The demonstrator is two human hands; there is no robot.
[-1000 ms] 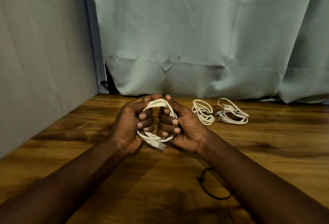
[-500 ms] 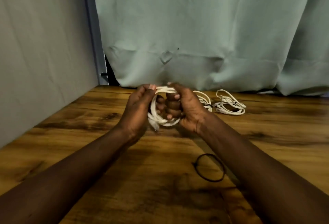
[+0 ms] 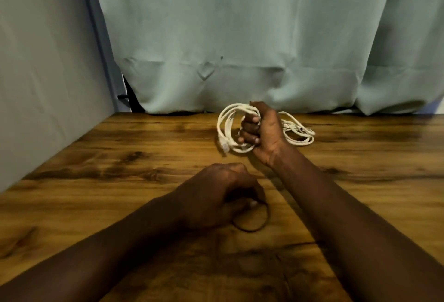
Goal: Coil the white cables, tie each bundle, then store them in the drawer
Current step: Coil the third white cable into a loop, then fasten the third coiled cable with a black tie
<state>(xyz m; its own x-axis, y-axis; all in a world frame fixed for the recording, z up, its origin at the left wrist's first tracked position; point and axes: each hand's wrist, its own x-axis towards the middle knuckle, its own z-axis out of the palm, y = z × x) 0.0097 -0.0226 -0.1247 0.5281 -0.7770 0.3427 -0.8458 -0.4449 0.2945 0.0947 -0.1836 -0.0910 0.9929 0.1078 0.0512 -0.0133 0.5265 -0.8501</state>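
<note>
My right hand (image 3: 263, 131) is closed around a coiled white cable (image 3: 227, 126), held upright above the far middle of the wooden table (image 3: 120, 157); a plug end hangs at the coil's lower left. My left hand (image 3: 216, 196) rests low on the table nearer me, its fingertips pinching a thin black band (image 3: 254, 228) that lies on the wood. Behind my right hand lies another white cable bundle (image 3: 300, 133), partly hidden by the hand. No drawer is in view.
A pale green curtain (image 3: 240, 37) hangs along the table's far edge. A grey wall panel (image 3: 43, 73) borders the table on the left.
My left hand has let go of the coil and dropped toward me onto the black band. The right hand now holds the coil alone, a little farther right.
</note>
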